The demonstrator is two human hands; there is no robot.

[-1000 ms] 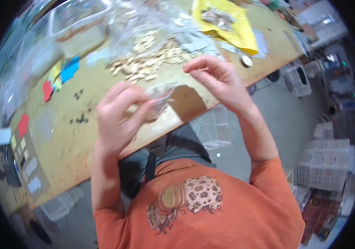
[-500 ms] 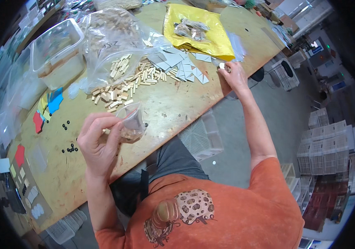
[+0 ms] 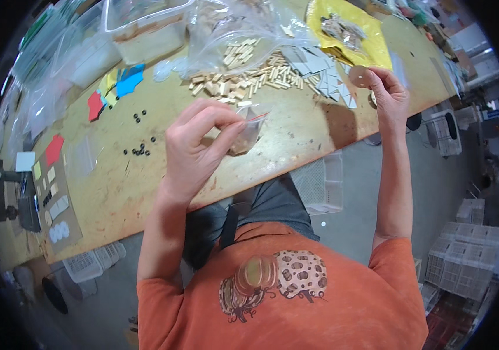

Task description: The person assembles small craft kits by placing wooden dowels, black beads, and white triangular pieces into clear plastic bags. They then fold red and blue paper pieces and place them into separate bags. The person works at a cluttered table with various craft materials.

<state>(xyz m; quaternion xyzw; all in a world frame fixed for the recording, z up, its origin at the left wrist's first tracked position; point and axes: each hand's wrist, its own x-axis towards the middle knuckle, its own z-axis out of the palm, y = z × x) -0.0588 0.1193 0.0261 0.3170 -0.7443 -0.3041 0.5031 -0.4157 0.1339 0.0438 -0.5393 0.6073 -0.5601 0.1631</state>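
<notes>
My left hand (image 3: pixel 194 143) pinches the top of a small clear zip bag (image 3: pixel 252 129) with a red line along its mouth. Light brown pieces show at the bottom of that bag. On the far right, my right hand (image 3: pixel 392 100) grips a thin round wooden disc (image 3: pixel 359 76) with a small hole, held up between thumb and fingers. Part of another disc (image 3: pixel 373 100) shows under the thumb; whether it is held too is unclear. Behind the bag lies a pile of small wooden sticks and blocks (image 3: pixel 243 81), with grey-white card pieces (image 3: pixel 313 67) to its right.
A yellow bag (image 3: pixel 372 49) with a clear packet on it lies at the far right. Large clear bags (image 3: pixel 232 23) and a plastic tub (image 3: pixel 150 35) stand at the back. Black rings (image 3: pixel 140 150), coloured pieces (image 3: pixel 130 80) and a sample board (image 3: pixel 65 224) are on the left.
The view has turned, shifting the table's contents rightward and up. My right hand now shows a disc raised in its fingers. My left hand still holds the zip bag.
</notes>
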